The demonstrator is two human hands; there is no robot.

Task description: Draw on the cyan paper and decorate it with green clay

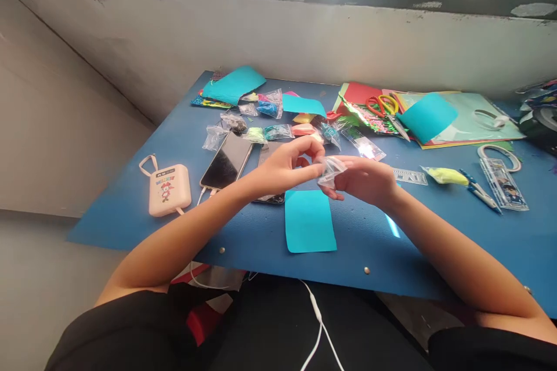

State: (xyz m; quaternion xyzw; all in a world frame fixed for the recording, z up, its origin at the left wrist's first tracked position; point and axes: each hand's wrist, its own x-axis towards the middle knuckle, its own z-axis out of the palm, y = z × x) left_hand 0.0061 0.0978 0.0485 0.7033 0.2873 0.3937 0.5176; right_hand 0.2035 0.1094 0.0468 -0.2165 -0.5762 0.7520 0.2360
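Both hands meet above the middle of the blue table. My left hand (293,165) pinches the edge of a small clear plastic bag (332,170) between thumb and fingers. From the other side, my right hand (365,178) has its fingers around the same bag; its thumb side rests along the top. What the bag contains, if anything, I cannot make out. Just below the hands a rectangle of turquoise paper (310,226) lies flat. A dark smartphone (227,161) lies left of my left hand, and a second phone (272,197) is partly hidden under that forearm.
A pink power bank (169,190) with a cable sits at left. Bags of coloured clay (278,131) cluster at the back. Scissors (395,122) lie on paper sheets (470,113). Right of the hands are a stencil ruler (410,177), a yellow clay bag (444,175), pens (483,194) and tape (499,152).
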